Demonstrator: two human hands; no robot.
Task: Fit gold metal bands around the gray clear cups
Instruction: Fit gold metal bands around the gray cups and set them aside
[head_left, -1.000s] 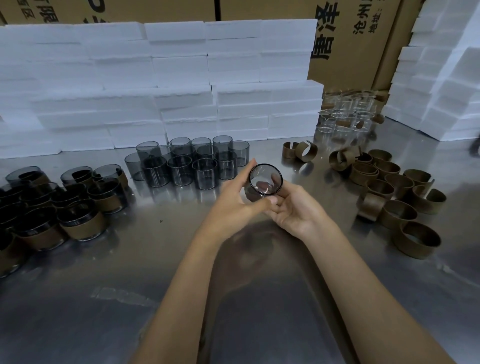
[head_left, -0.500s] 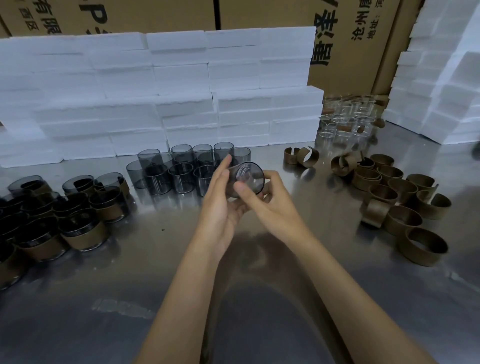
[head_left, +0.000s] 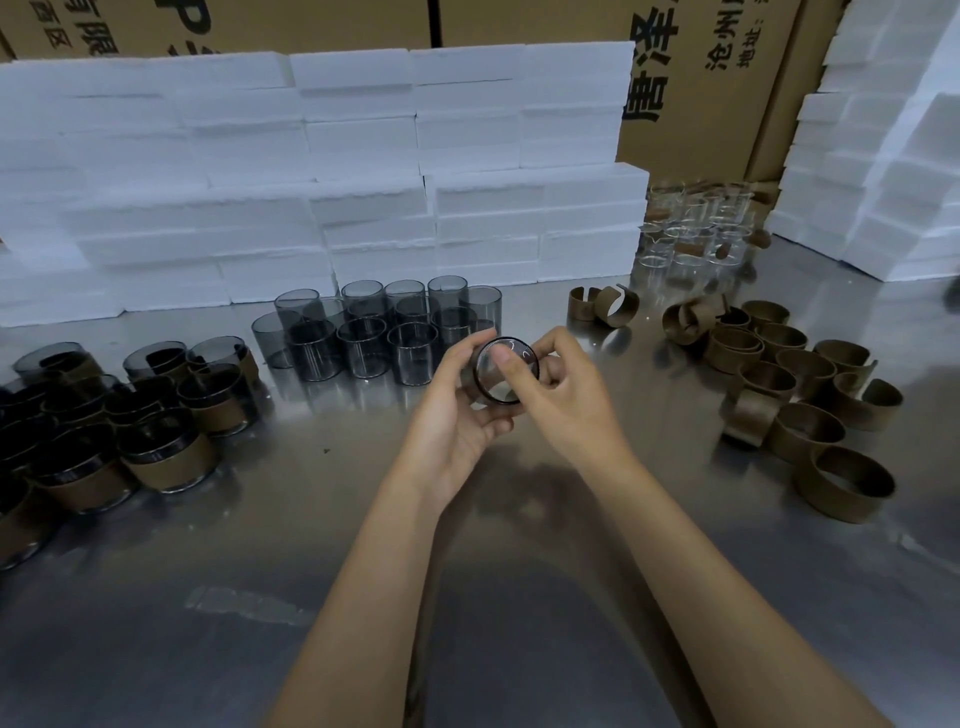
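1. Steel table fronts stacked foam blocks.
2. Left hand cradles a gray cup from below, fingers curled round it.
3. Right hand grips its right side, thumb across the open mouth.
4. Gold bands lie well right; bare cups stand just behind.
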